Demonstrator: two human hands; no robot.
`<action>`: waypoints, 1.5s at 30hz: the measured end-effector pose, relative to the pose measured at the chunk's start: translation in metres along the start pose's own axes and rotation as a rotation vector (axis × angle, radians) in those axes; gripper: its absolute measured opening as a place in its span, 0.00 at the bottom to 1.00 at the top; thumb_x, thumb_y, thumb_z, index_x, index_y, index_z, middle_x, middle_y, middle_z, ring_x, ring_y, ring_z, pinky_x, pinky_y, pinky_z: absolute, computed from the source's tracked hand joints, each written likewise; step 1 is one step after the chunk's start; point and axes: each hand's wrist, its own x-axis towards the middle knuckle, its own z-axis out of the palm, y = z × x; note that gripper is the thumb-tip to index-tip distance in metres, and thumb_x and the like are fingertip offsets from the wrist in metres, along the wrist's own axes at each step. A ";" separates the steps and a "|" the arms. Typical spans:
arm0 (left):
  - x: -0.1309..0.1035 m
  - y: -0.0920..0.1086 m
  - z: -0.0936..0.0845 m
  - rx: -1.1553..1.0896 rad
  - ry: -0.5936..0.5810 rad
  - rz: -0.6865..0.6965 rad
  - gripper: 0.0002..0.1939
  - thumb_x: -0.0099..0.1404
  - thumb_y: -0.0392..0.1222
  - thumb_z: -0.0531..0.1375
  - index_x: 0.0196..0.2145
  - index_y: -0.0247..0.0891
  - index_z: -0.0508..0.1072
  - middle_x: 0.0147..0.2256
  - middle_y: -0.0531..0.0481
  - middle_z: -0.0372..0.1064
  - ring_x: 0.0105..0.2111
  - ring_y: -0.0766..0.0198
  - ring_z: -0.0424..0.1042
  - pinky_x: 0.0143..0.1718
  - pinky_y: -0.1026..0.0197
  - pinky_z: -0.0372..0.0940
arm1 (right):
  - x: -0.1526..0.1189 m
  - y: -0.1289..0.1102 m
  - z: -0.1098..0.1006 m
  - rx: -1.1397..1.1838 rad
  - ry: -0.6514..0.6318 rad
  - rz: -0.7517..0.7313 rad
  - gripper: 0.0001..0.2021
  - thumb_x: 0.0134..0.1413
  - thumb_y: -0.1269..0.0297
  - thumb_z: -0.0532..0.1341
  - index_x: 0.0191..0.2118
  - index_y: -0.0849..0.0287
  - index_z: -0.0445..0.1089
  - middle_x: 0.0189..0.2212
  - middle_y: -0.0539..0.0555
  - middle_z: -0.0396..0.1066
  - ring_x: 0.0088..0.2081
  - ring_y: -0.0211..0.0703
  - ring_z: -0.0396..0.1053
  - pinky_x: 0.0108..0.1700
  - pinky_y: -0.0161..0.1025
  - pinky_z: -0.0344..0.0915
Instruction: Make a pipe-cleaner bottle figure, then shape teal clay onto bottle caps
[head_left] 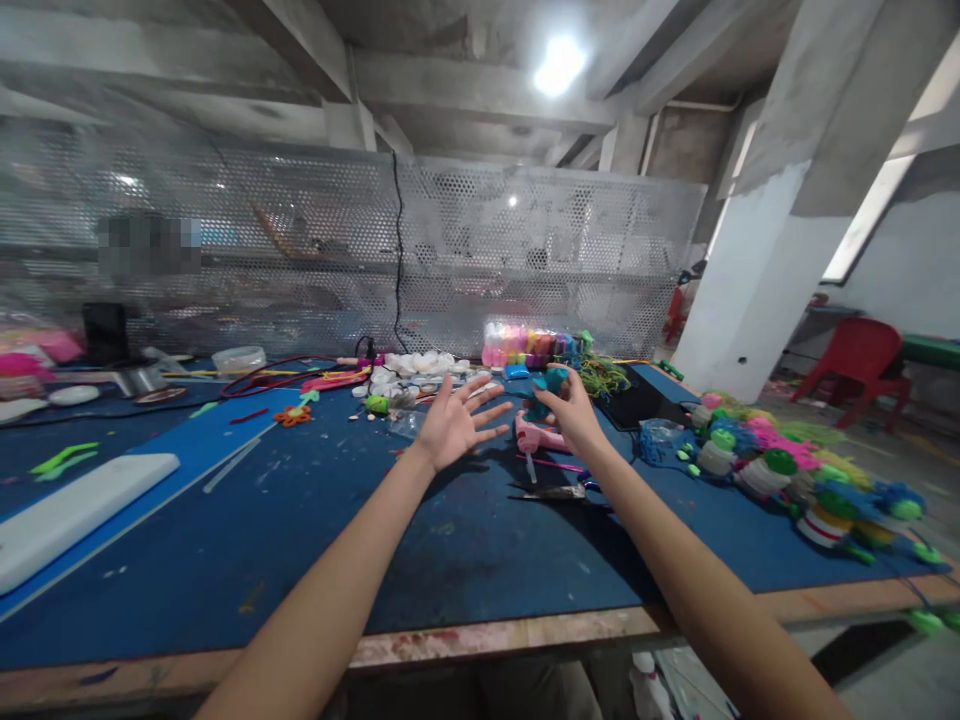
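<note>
My left hand [459, 425] is raised over the middle of the blue table, palm up with its fingers spread, and nothing is in it. To its right, my right hand [574, 405] holds a small teal piece [551, 382] between thumb and fingers; its exact shape is unclear. Just below and behind that hand lies a pink glue gun [536, 435], its clear tip pointing toward me. A pair of scissors [551, 492] rests on the table nearer to me, its handles partly hidden by my right forearm.
Several yarn-haired figures [765, 470] crowd the right side. Colourful bottles [525, 345] and white pieces [420, 370] line the back before a perforated screen [525, 250]. A long white block [82, 510] and an orange flower shape [292, 415] lie left.
</note>
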 end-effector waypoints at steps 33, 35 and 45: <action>-0.020 -0.022 0.036 -0.066 -0.283 -0.014 0.43 0.57 0.71 0.47 0.65 0.48 0.49 0.49 0.43 0.70 0.47 0.52 0.69 0.49 0.48 0.59 | -0.021 0.012 0.015 -0.336 -0.157 -0.647 0.07 0.56 0.63 0.56 0.40 0.53 0.68 0.42 0.53 0.71 0.45 0.45 0.68 0.51 0.43 0.61; -0.021 -0.023 0.038 -0.035 -0.296 -0.007 0.44 0.57 0.71 0.48 0.65 0.48 0.47 0.49 0.43 0.70 0.48 0.53 0.69 0.50 0.49 0.58 | -0.021 0.013 0.010 -0.373 -0.157 -0.666 0.07 0.57 0.63 0.55 0.40 0.53 0.68 0.41 0.53 0.72 0.45 0.45 0.68 0.51 0.43 0.62; -0.020 -0.017 0.035 -0.126 -0.346 -0.072 0.47 0.54 0.75 0.44 0.66 0.50 0.43 0.57 0.39 0.63 0.56 0.44 0.62 0.54 0.40 0.50 | -0.004 -0.005 0.013 -0.036 0.009 -0.326 0.16 0.51 0.47 0.58 0.37 0.54 0.67 0.34 0.53 0.73 0.37 0.46 0.72 0.42 0.44 0.68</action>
